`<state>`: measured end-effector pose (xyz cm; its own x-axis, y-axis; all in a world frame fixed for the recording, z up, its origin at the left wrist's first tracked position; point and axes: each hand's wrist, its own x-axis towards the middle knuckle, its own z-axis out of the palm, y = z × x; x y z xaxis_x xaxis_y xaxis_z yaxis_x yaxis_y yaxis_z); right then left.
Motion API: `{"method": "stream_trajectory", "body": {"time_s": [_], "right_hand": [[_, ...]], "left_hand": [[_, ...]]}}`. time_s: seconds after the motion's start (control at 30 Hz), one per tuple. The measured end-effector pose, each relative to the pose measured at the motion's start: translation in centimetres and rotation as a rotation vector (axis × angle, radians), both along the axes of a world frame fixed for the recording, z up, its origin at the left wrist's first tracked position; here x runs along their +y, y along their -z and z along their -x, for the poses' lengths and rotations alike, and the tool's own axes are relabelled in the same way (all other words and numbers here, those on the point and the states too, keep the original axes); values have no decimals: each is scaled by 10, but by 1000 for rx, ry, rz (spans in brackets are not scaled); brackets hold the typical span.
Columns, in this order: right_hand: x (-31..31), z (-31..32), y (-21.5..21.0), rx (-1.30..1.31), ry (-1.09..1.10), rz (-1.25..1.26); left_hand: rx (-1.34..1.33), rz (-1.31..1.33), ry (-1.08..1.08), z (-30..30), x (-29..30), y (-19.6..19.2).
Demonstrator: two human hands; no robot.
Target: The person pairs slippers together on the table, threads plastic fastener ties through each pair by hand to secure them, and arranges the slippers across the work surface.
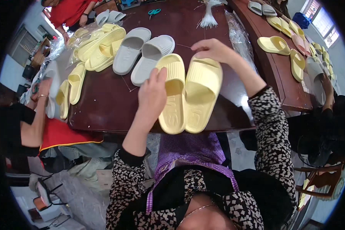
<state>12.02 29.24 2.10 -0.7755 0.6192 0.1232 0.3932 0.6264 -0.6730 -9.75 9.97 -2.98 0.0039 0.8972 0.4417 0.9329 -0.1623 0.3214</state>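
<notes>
The left hand curls around the side of the left yellow slipper, the right hand half-bent at the right yellow slipper's toe, grip unclear, and the pair, side by side at the worktop's near edge, could slip off if the left hold loosened

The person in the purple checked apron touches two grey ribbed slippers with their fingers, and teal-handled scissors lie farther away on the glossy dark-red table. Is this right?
Only the slippers' colour is wrong: the head view shows the person in the purple checked apron touching two pale yellow ribbed slippers. The teal-handled scissors do lie farther away on the glossy dark-red table.
</notes>
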Motion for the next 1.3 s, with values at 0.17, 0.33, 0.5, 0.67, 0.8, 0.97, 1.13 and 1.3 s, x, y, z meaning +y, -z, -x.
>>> {"method": "stream_trajectory", "body": {"time_s": [0.17,0.33,0.5,0.67,0.8,0.97,1.13,1.3], "right_hand": [[4,70,30,193,3,-425],[-9,156,17,-129,-46,-982],[-1,215,27,-363,91,-966],[43,195,35,-646,149,-776],[59,130,-2,-709,208,-1002],[11,-4,-120,-432,163,-1151],[83,-200,-174,-406,212,-888],[44,-236,-144,-171,841,-728]], "left_hand": [[-57,-26,14,-10,8,25],[-316,-148,83,-6,13,44],[-332,-200,83,1,13,53],[-417,-202,117,8,16,57],[-464,-174,96,14,17,59],[-495,-75,17,20,7,53],[-530,-49,4,13,14,56],[-619,-25,20,5,14,52]]}}
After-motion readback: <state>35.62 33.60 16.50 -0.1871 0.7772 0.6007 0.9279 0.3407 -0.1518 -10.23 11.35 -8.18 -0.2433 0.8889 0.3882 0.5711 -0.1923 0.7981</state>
